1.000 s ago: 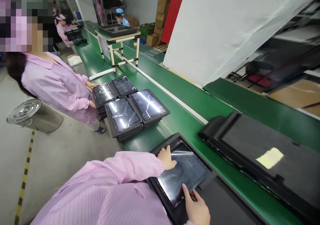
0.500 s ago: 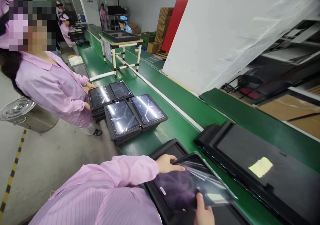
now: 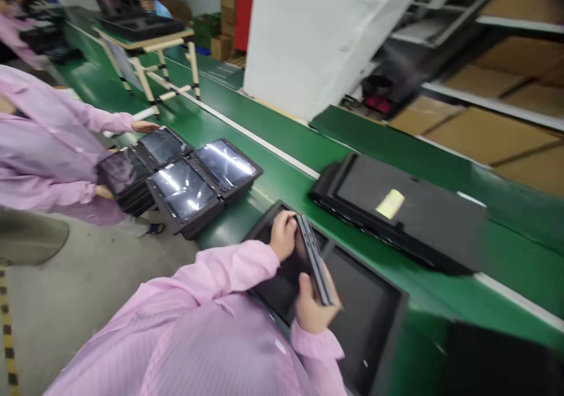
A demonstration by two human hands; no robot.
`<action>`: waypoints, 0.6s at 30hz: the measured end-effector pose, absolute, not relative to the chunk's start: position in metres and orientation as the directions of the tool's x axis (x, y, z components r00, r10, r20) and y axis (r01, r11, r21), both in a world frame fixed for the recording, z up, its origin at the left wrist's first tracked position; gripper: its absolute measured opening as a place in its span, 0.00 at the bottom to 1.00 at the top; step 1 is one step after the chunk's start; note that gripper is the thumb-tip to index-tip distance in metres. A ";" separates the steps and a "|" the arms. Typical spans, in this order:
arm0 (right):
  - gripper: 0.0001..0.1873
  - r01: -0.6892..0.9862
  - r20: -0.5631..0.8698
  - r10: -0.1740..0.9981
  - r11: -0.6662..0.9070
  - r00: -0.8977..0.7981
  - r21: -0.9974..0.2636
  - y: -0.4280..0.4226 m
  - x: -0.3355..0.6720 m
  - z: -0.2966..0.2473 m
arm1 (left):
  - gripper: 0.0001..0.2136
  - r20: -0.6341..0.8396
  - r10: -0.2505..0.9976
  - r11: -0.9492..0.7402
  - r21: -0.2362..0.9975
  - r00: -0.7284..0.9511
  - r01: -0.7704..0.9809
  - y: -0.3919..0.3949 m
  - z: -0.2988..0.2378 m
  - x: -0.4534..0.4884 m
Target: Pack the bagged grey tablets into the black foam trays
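Note:
Two thin tablets (image 3: 314,258), held together like a stack, stand tilted with their edges toward me over a black foam tray (image 3: 361,308). My left hand (image 3: 283,235) is closed on their far end, fingers curled at the edge. Around the near end my right hand (image 3: 314,309) grips, thumb on one side and fingers on the other. The tablets' faces are mostly turned out of sight. Below them the tray shows dark recesses, and its left part is partly hidden by my left arm.
Trays with glossy tablets (image 3: 187,190) stand to the left, where a co-worker in a pink coat (image 3: 53,143) touches them. Right of my tray lie stacked black trays (image 3: 423,225) with a yellow note (image 3: 390,204). A small table (image 3: 145,40) straddles the green conveyor (image 3: 282,143).
The tablet lying flat under my hands is now lifted and turned on edge, pressed together with a second one. My view has swung right. The co-worker's hand has moved to another tablet.

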State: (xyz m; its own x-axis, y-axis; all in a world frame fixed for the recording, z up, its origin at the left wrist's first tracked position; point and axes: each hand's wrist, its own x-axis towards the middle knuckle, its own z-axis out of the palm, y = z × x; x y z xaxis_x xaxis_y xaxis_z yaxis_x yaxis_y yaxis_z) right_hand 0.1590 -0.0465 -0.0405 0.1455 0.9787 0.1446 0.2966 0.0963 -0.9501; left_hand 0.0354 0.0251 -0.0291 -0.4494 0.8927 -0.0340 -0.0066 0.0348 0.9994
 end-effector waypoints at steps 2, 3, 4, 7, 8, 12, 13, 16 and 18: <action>0.37 0.299 0.226 0.972 0.197 0.064 -0.934 -0.059 0.145 -0.029 | 0.17 0.015 0.953 -0.024 0.999 -0.304 -0.025 0.033 -0.021 0.036; 0.41 0.292 0.253 0.967 0.244 -0.007 -0.925 -0.064 0.142 -0.025 | 0.19 0.040 0.975 -0.051 0.998 -0.217 -0.048 0.037 -0.019 0.036; 0.46 0.275 0.274 0.958 0.287 -0.085 -0.918 -0.066 0.141 -0.023 | 0.22 0.060 0.988 -0.071 0.994 -0.142 -0.077 0.041 -0.018 0.035; 0.49 0.145 0.265 0.936 0.303 -0.233 -0.942 -0.064 0.151 -0.019 | 0.29 0.183 0.983 -0.185 0.970 -0.026 -0.155 0.050 -0.019 0.035; 0.46 0.097 0.241 0.936 0.273 -0.255 -0.957 -0.062 0.157 -0.017 | 0.28 0.222 0.975 -0.221 0.959 -0.017 -0.176 0.052 -0.021 0.036; 0.30 0.143 0.176 0.955 0.214 -0.239 -0.966 -0.049 0.178 0.010 | 0.25 0.294 0.955 -0.295 0.938 -0.029 -0.183 0.053 -0.024 0.039; 0.28 0.229 0.219 0.956 0.261 -0.193 -0.938 -0.047 0.181 0.023 | 0.24 0.302 0.953 -0.301 0.937 -0.025 -0.179 0.054 -0.025 0.039; 0.21 0.523 0.476 0.869 0.471 -0.136 -0.711 -0.050 0.176 0.076 | 0.21 0.298 0.954 -0.294 0.934 -0.011 -0.203 0.056 -0.030 0.041; 0.17 0.571 0.509 0.788 0.608 -0.348 -0.551 -0.061 0.159 0.110 | 0.19 0.296 0.955 -0.293 0.922 -0.025 -0.251 0.059 -0.033 0.041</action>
